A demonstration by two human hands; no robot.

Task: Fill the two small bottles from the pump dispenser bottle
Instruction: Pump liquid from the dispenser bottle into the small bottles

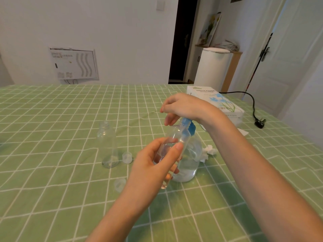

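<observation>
My left hand (pixel 157 161) grips a small clear bottle (pixel 176 137), tilted, with its open mouth up under the blue pump head (pixel 189 126) of the clear dispenser bottle (pixel 190 163). My right hand (pixel 181 107) rests palm down on top of the pump head, its fingers loosely bent over it. The dispenser stands on the green checked tablecloth (pixel 70 119) and holds clear liquid in its lower part. A second small clear bottle (pixel 108 144) stands upright and uncapped to the left. Two clear caps lie on the cloth, one (pixel 127 157) beside that bottle and one (pixel 120 184) nearer me.
A tissue paper box (pixel 218 102) sits at the back right, with a black power cord and plug (pixel 259 123) beyond it. Crumpled white tissue (pixel 209 151) lies just right of the dispenser. A white bin (pixel 213 67) stands behind the table.
</observation>
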